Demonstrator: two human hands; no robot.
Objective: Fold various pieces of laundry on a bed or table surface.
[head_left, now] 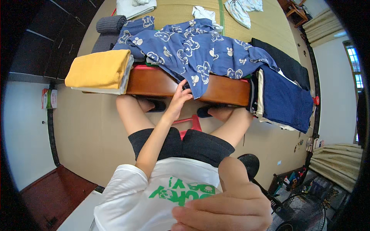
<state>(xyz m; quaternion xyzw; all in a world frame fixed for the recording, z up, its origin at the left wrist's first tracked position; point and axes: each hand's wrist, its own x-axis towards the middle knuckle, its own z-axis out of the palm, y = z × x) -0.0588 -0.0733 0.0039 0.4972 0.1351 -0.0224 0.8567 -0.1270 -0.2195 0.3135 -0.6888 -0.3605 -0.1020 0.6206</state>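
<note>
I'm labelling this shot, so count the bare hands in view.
2: the left hand at the lower edge of the blue patterned cloth, and the right hand close to the camera at the lower right. No others appear hidden.

A home bedroom: wooden bed (227, 90), woven mat (266, 29), dark cupboards (61, 44), pale curtains (333, 165), a fan (298, 211)

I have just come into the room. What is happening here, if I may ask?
A person in a white shirt is at the wooden edge of a bed. The left hand is at the hanging corner of a blue patterned cloth, which lies spread and rumpled. The right hand is raised close to the camera, away from the cloth. A folded yellow cloth lies to the left, folded dark blue fabric to the right.
</note>
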